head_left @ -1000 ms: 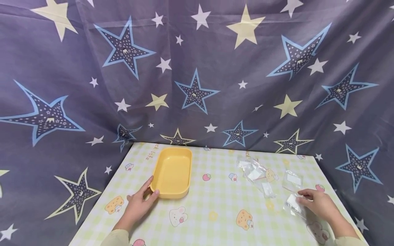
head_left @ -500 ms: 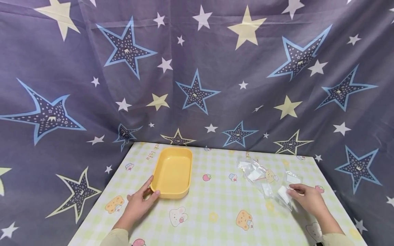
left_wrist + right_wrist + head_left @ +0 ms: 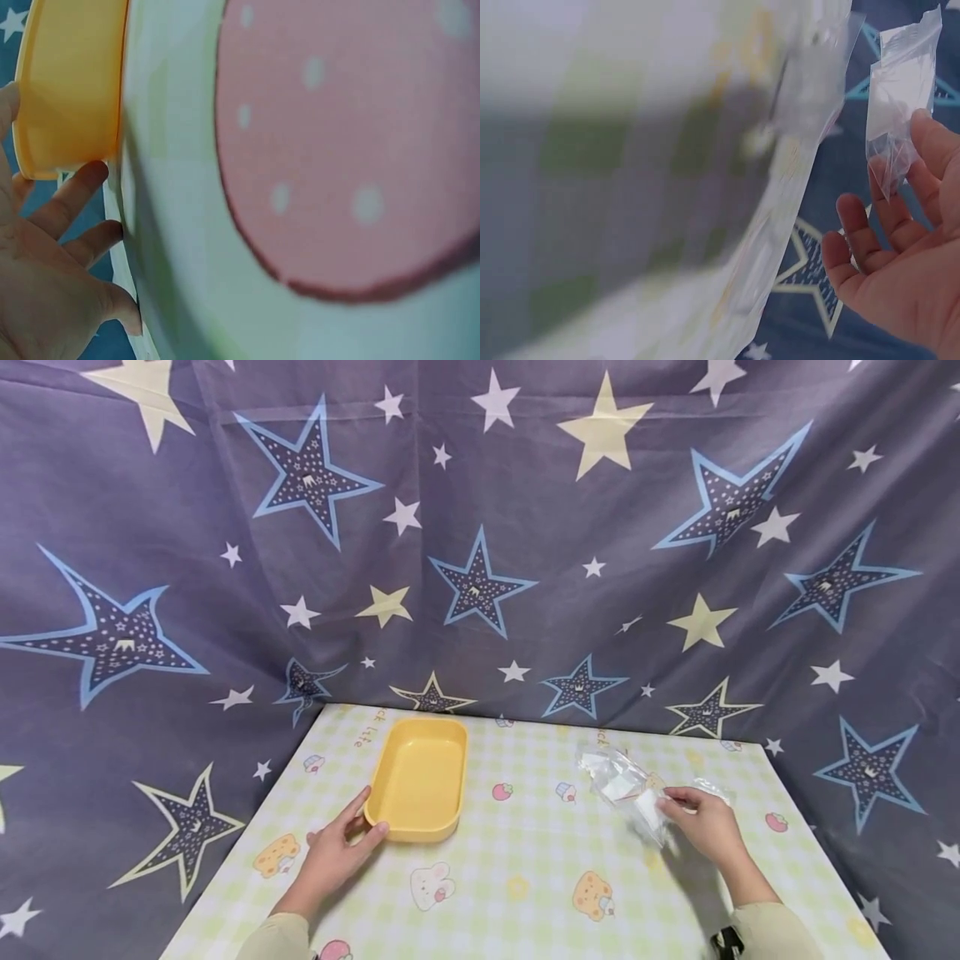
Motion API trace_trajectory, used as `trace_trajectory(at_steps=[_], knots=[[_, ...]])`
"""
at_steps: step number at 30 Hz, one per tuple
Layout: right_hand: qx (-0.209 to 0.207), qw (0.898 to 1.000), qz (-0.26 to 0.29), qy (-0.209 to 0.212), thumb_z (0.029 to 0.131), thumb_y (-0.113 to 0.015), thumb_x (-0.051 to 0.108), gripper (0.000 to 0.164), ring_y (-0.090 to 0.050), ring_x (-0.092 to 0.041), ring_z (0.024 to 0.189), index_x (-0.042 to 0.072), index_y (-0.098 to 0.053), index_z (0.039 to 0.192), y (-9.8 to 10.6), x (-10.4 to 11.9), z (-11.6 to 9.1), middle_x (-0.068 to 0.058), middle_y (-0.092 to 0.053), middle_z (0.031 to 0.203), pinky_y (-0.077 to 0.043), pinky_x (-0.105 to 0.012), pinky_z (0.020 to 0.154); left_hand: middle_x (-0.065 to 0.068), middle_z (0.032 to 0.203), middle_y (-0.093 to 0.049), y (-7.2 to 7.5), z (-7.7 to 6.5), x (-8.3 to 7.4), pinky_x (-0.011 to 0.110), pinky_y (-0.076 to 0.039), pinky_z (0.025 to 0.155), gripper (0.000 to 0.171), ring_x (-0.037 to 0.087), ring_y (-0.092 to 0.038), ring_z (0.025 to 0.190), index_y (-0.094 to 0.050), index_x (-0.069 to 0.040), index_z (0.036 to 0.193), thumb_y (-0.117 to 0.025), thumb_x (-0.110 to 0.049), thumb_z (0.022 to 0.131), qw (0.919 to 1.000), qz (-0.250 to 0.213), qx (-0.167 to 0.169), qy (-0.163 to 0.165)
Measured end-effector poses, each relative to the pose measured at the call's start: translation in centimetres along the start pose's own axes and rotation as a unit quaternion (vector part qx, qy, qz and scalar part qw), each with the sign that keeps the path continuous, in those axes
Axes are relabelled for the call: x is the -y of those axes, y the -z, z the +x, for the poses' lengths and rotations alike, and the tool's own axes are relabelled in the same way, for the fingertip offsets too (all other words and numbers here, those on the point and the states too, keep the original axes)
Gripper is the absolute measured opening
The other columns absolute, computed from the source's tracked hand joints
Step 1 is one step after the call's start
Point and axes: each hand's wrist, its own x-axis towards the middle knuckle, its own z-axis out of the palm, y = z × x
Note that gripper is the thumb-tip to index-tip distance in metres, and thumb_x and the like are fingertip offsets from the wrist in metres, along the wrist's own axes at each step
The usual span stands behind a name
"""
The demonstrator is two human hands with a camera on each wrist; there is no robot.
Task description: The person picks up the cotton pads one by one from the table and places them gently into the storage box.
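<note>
In the head view, my left hand (image 3: 339,852) rests at the near-left corner of a yellow rectangular tray (image 3: 420,777). Its thumb and index finger touch the outside and rim; the other fingers spread loosely near the tray's base (image 3: 71,142). At the right, my right hand (image 3: 708,827) pinches a small clear plastic bag (image 3: 904,97) with a white piece inside, between thumb and fingers. The bag is raised above the table, beside several similar clear bags (image 3: 617,781). Another clear bag (image 3: 711,788) lies partly hidden behind the right hand.
A table with a green-and-white checked cover (image 3: 525,835) printed with cartoon figures bears everything. Behind it hangs a dark star-patterned curtain (image 3: 525,485). The tray's inside shows only its yellow floor.
My right hand has lifted the small plastic bag and carried it left and slightly away, over the group of bags. My left hand and the tray have stayed in place.
</note>
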Motion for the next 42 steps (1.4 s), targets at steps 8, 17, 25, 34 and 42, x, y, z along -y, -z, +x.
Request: trace_trajectory(at_steps=[8, 17, 25, 34, 42], knots=[[0.001, 0.999, 0.046, 0.005, 0.102, -0.075, 0.030, 0.038, -0.074, -0.041, 0.116, 0.004, -0.076, 0.128, -2.7, 4.6, 2.1, -0.019, -0.078, 0.126, -0.062, -0.047, 0.095, 0.013, 0.148, -0.065, 0.5, 0.2, -0.4, 0.090, 0.004, 0.118, 0.082, 0.044, -0.047, 0.152, -0.039, -0.035, 0.167, -0.071, -0.063, 0.097, 0.9998, -0.002, -0.007, -0.016], [-0.004, 0.993, 0.114, 0.023, 0.099, -0.078, 0.021, 0.030, -0.073, -0.038, 0.118, 0.005, -0.078, 0.123, -7.0, 10.9, 4.2, -0.018, -0.079, 0.123, -0.058, -0.053, 0.105, 0.015, 0.145, -0.068, 0.3, 0.6, -0.6, 0.089, 0.007, 0.118, 0.085, 0.044, -0.048, 0.151, -0.039, -0.034, 0.167, -0.074, -0.063, 0.095, 0.9998, -0.020, 0.000, -0.007], [-0.008, 0.989, 0.148, 0.011, 0.096, -0.080, 0.026, 0.027, -0.077, -0.030, 0.101, 0.007, -0.081, 0.115, -11.4, 15.7, 4.1, -0.012, -0.082, 0.107, -0.063, -0.045, 0.093, 0.014, 0.142, -0.070, 0.2, 0.0, -0.2, 0.086, 0.007, 0.121, 0.088, 0.044, -0.050, 0.150, -0.040, -0.030, 0.166, -0.077, -0.061, 0.093, 0.9992, -0.039, -0.002, 0.000], [0.006, 0.985, 0.168, -0.033, 0.097, -0.078, 0.035, 0.027, -0.072, -0.019, 0.089, 0.011, -0.080, 0.107, -14.3, 19.4, 3.8, -0.005, -0.080, 0.098, -0.058, -0.037, 0.083, 0.015, 0.142, -0.070, 0.2, 0.2, -0.5, 0.086, 0.012, 0.120, 0.088, 0.042, -0.054, 0.147, -0.040, -0.030, 0.166, -0.078, -0.059, 0.093, 0.9986, -0.053, 0.000, 0.002], [0.053, 0.981, 0.185, -0.034, 0.098, -0.076, 0.037, 0.029, -0.075, -0.018, 0.078, 0.011, -0.077, 0.110, -16.6, 22.3, 2.9, -0.003, -0.079, 0.097, -0.057, -0.032, 0.075, 0.016, 0.143, -0.069, 0.0, 0.1, -0.3, 0.085, 0.012, 0.120, 0.089, 0.043, -0.053, 0.148, -0.039, -0.030, 0.167, -0.079, -0.059, 0.092, 0.9984, -0.054, 0.001, 0.016]])
